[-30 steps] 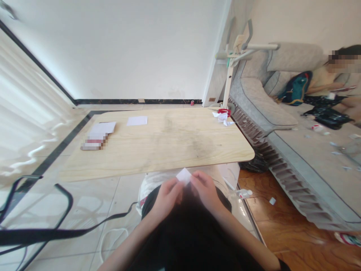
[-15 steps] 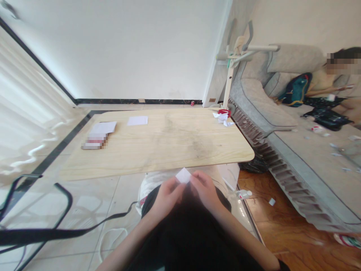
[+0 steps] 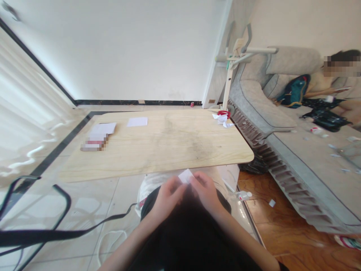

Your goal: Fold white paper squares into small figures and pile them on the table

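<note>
A small white piece of folded paper [image 3: 185,176] is held over my lap, just off the near edge of the wooden table [image 3: 158,150]. My left hand [image 3: 170,192] pinches its left side, while my right hand [image 3: 205,188] grips the right side. Both thumbs lie close together at its lower part, and the fingertips beneath are hidden. On the table's far right corner lie folded white paper pieces [image 3: 222,119] beside red-handled scissors [image 3: 224,113]. One flat white sheet [image 3: 137,121] rests at the back left.
A stack of paper [image 3: 103,128] lies at the table's left, partly blurred out. To the right, a person [image 3: 324,82] sits on a grey sofa [image 3: 313,150] holding a phone. A clear bottle [image 3: 244,195] is on the floor, and a black strap [image 3: 56,234] crosses the left.
The folded paper has turned slightly and shifted a little to the right in my fingers. Both hands stay close together on it. The view has moved very slightly.
</note>
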Motion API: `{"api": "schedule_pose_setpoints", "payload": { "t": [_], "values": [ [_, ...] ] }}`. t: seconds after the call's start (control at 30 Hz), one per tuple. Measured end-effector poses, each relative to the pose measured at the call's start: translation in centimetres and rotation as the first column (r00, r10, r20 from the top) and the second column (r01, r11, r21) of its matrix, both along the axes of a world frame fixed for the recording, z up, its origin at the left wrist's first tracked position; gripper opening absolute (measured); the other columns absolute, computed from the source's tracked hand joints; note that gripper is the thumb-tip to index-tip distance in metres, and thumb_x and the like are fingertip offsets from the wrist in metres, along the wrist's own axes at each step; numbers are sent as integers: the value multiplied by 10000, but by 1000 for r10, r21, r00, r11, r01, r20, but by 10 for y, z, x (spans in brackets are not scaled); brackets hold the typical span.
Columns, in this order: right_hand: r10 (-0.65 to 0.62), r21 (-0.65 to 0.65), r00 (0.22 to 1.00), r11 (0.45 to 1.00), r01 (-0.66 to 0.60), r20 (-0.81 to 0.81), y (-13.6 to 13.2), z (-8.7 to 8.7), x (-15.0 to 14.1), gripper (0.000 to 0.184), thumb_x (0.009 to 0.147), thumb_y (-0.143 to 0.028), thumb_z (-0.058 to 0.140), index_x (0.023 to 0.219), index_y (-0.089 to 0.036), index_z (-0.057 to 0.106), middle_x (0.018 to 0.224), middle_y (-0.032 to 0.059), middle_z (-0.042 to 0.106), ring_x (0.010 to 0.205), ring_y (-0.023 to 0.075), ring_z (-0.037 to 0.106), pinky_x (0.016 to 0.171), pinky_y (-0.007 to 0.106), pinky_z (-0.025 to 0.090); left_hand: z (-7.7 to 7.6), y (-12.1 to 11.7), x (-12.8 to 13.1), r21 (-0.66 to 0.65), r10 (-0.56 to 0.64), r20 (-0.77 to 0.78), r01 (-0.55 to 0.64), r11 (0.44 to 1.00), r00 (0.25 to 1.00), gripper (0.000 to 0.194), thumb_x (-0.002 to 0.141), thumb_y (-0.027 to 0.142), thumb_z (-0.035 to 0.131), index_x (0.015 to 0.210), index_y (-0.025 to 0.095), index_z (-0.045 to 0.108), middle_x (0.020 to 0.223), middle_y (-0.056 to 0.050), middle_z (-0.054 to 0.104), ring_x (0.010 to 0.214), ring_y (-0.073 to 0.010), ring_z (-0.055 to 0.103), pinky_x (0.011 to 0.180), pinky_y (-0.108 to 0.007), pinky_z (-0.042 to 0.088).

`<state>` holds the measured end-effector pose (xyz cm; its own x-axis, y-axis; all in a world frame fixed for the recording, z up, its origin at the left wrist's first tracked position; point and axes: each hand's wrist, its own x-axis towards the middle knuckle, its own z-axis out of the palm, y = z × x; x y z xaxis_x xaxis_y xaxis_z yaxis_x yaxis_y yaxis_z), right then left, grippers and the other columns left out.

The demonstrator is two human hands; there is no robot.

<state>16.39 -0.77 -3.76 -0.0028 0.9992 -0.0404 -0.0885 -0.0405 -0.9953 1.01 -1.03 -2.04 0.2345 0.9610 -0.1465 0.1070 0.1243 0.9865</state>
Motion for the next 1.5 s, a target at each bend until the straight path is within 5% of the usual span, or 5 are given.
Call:
{"api": "schedule_pose_setpoints", "payload": {
  "t": [0.17,0.53,1.0,1.3,1.5],
  "values": [
    [-5,16,998,1000,4,57,-2,3,0,261,874,-383,604,712,-179,581,489,-64,484,412,78,431,407,198,338,-2,1,-3,33,88,32,-89,995,996,305,848,400,587,1023,155,633,653,21,610,491,-109,520,459,-206,435],
    [42,34,999,999,-41,-11,-4,9,-3,157,825,-338,651,854,-186,624,627,-36,573,481,89,505,425,193,421,6,1,-3,62,125,-82,-120,991,989,230,844,346,580,687,178,592,543,26,565,538,-128,541,537,-217,427],
    [-20,45,999,999,19,26,-1,1,-3,88,802,-276,638,833,-194,635,709,-4,628,593,135,577,513,238,475,-3,4,-5,3,30,-1,-30,1000,1000,231,797,325,693,956,157,704,763,-32,728,685,-170,652,647,-253,502],
    [60,257,986,961,-98,153,-2,5,3,186,816,-150,590,964,-222,678,898,34,657,840,190,618,735,321,507,-2,5,-4,-132,90,241,-60,989,966,404,738,290,750,1091,146,618,731,6,684,596,-121,594,594,-233,475],
    [86,220,969,966,-138,232,-3,10,3,244,816,-159,603,1041,-218,677,924,44,682,865,204,635,750,332,515,-5,6,-4,-140,56,303,-14,990,951,415,755,285,736,1122,122,631,705,-5,660,589,-120,564,597,-243,458]
  ]
}}
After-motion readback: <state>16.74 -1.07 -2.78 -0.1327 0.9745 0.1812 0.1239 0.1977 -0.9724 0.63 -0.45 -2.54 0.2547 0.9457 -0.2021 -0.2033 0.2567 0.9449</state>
